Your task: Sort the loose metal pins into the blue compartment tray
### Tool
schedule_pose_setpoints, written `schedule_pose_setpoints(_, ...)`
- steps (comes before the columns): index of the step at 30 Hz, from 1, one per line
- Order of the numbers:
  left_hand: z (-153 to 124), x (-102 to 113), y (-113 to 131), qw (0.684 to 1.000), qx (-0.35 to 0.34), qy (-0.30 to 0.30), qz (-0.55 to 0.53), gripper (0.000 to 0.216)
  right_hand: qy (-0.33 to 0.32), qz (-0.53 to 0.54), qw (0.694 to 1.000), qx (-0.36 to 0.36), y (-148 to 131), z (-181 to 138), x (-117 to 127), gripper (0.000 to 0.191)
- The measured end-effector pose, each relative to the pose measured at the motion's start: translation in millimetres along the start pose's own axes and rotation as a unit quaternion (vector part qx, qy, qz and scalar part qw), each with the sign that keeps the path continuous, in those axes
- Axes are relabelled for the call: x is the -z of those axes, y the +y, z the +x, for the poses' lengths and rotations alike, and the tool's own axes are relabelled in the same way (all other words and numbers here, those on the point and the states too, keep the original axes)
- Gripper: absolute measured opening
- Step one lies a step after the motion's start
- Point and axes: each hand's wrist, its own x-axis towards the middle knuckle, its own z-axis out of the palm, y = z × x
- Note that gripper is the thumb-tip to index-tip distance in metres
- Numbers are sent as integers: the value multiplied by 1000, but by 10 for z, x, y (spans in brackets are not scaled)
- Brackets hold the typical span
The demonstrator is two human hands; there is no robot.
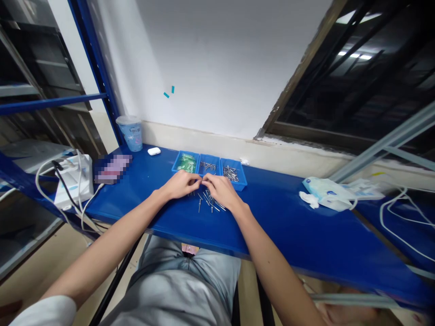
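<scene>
Three trays (pixel 208 165) stand side by side towards the back of the table (pixel 288 217), near the wall. Loose pins (pixel 209 201) lie just before them, where the left hand (pixel 180 184) and right hand (pixel 220 190) meet. Cup (pixel 131 132) and earbud case (pixel 154 151) sit behind-left. A socket box (pixel 73 181) lies far left and a tissue pack (pixel 326 192) well to the right.

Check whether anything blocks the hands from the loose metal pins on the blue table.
Nothing visible does. The left hand and right hand rest on the table right at the pins, fingertips meeting over them; the trays sit behind.
</scene>
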Motion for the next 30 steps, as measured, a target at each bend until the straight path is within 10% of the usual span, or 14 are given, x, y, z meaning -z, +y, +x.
schedule_pose_setpoints(7,6,54,38,998,20,56,-28,29,124,-41,991,15,26,-42,64,31)
schedule_pose_setpoints(12,-1,108,6,990,-5,-107,-86,22,337,-37,939,-52,66,-16,117,40)
schedule_pose_setpoints(18,-10,31,-7,974,-20,-181,-136,17,229,-82,959,-144,92,44,122,35)
schedule_pose_setpoints(30,-10,36,82,984,-27,-171,-52,17,189,-40,981,-11,2,-33,96,29)
